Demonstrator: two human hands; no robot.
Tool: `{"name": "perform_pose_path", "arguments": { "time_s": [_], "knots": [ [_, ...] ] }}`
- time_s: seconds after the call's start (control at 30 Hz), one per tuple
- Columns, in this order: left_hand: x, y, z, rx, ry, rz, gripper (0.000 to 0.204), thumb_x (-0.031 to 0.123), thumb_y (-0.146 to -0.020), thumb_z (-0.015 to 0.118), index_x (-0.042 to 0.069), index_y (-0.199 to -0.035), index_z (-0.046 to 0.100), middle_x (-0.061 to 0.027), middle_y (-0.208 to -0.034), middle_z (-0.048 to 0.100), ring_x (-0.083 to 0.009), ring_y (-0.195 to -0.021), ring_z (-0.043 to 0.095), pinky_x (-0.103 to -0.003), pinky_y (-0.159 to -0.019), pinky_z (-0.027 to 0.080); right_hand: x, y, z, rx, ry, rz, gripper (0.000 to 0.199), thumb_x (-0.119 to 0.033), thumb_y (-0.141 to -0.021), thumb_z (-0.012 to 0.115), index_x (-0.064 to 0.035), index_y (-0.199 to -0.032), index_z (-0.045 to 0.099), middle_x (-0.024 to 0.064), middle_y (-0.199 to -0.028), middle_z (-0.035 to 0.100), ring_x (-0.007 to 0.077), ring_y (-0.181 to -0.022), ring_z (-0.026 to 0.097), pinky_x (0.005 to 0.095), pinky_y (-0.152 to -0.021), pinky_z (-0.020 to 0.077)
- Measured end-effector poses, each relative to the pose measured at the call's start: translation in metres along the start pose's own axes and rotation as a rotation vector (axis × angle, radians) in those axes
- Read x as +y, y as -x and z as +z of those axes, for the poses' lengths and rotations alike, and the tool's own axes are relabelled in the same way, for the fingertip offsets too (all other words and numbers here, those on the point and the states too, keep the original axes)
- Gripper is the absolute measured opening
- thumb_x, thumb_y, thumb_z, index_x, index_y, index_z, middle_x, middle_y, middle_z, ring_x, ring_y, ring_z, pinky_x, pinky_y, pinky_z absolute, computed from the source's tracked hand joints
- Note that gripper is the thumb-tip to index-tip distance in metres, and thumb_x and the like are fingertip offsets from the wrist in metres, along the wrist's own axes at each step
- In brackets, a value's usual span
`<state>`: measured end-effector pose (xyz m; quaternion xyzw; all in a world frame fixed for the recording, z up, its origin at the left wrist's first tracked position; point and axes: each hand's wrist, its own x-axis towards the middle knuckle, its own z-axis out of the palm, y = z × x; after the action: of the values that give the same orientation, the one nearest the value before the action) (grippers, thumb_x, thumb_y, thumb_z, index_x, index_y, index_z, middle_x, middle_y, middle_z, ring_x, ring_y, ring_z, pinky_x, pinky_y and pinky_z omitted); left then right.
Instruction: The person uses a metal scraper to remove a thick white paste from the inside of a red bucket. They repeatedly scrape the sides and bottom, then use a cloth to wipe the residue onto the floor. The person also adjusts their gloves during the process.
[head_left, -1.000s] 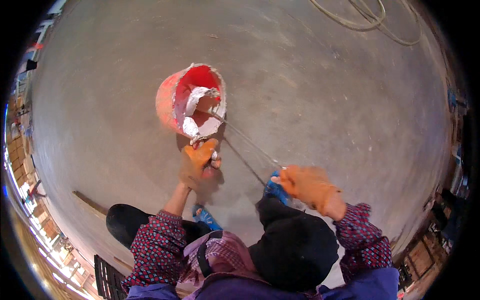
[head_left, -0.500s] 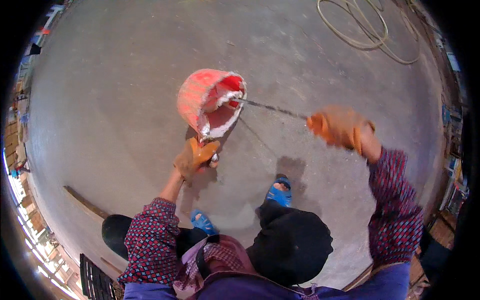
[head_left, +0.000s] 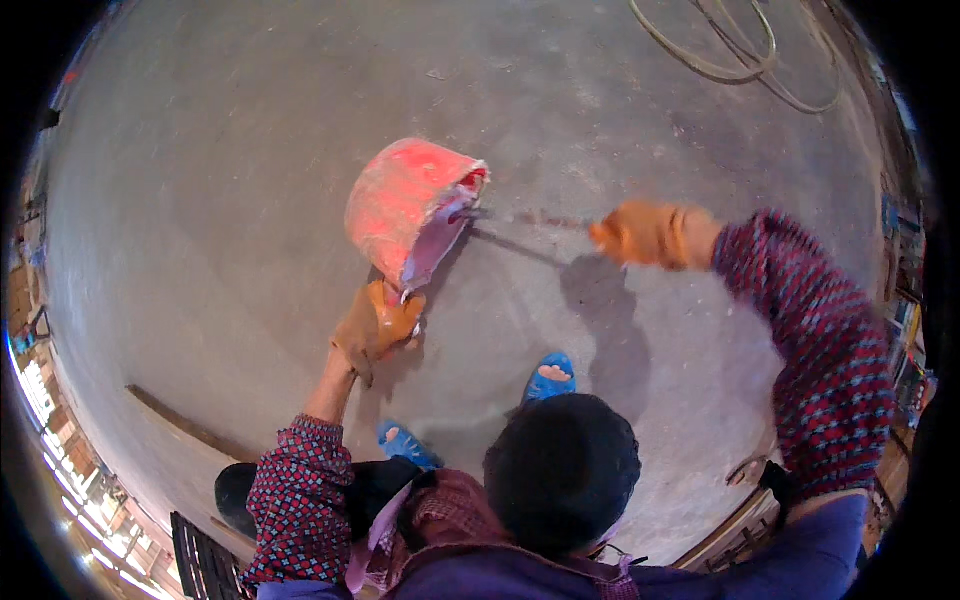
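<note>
On the bare concrete floor [head_left: 200, 200] a red bucket [head_left: 405, 205] caked with pale plaster lies tipped on its side, its mouth turned to the person's right. Their left hand [head_left: 375, 325], in an orange glove, clamps the lower rim of the bucket and steadies it. Their right hand [head_left: 645, 232], gloved the same, is closed around the handle of a thin metal tool [head_left: 530, 218] whose far end reaches into the bucket's mouth. Both sleeves are red-and-blue check. Blue sandals [head_left: 548, 375] show just below the bucket's shadow. A coil of hose [head_left: 740, 55] lies well apart at the top, and a wooden lath [head_left: 185, 425] lies off to the left.
</note>
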<state>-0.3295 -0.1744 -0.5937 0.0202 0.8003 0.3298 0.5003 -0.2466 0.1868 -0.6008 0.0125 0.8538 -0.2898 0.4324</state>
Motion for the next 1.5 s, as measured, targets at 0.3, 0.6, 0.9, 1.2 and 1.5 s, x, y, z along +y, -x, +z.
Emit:
{"name": "perform_pose_path", "arguments": {
  "time_s": [0.3,0.6,0.9,1.2,1.5],
  "knots": [
    [-0.022,-0.022,0.033,0.112,0.141,0.307,0.022,0.022,-0.082,0.062,0.006,-0.097,0.057,-0.0018,-0.074,0.06,-0.0134,-0.057,0.058,-0.028,-0.047,0.044,-0.143,-0.001,0.181,0.508,-0.323,-0.564,0.02,-0.008,-0.068,0.063,-0.0058,-0.087,0.057,0.014,-0.08,0.056,0.0332,-0.074,0.058,0.0386,-0.062,0.048],
    [-0.036,-0.032,0.057,0.063,0.559,0.199,0.035,0.009,-0.073,0.061,0.007,-0.108,0.063,-0.0059,-0.095,0.064,-0.0173,-0.082,0.058,-0.029,-0.072,0.047,-0.098,0.059,0.128,0.096,-0.521,-0.147,0.014,-0.018,-0.084,0.053,-0.0047,-0.082,0.055,0.0151,-0.074,0.059,0.0281,-0.067,0.06,0.0399,-0.055,0.0453],
    [-0.057,-0.042,0.046,-0.137,0.716,0.289,0.022,0.016,-0.088,0.054,0.004,-0.103,0.064,-0.0026,-0.098,0.062,-0.0119,-0.081,0.057,-0.027,-0.068,0.049,-0.064,0.113,0.08,0.58,-0.086,-0.207,0.027,-0.028,-0.089,0.048,-0.0032,-0.092,0.06,0.0145,-0.072,0.061,0.0289,-0.062,0.061,0.0402,-0.056,0.0465],
    [-0.071,-0.046,0.065,-0.199,1.208,0.129,0.029,0.016,-0.081,0.068,0.004,-0.106,0.058,-0.0091,-0.092,0.062,-0.02,-0.059,0.059,-0.03,-0.047,0.049,-0.073,0.134,0.026,-0.045,-0.774,0.019,0.036,-0.035,-0.094,0.043,-0.0083,-0.101,0.065,0.0006,-0.055,0.053,0.0065,-0.045,0.046,0.0232,-0.046,0.0365],
    [-0.051,-0.028,0.052,0.162,0.449,0.297,0.018,0.021,-0.083,0.067,0.008,-0.092,0.059,-0.0041,-0.073,0.06,-0.0133,-0.054,0.055,-0.023,-0.038,0.036,-0.095,0.132,-0.004,-0.185,-0.729,-0.074,0.036,-0.037,-0.092,0.047,-0.0072,-0.102,0.065,-0.0006,-0.052,0.05,0.0052,-0.043,0.044,0.023,-0.04,0.0331]
  ]
}}
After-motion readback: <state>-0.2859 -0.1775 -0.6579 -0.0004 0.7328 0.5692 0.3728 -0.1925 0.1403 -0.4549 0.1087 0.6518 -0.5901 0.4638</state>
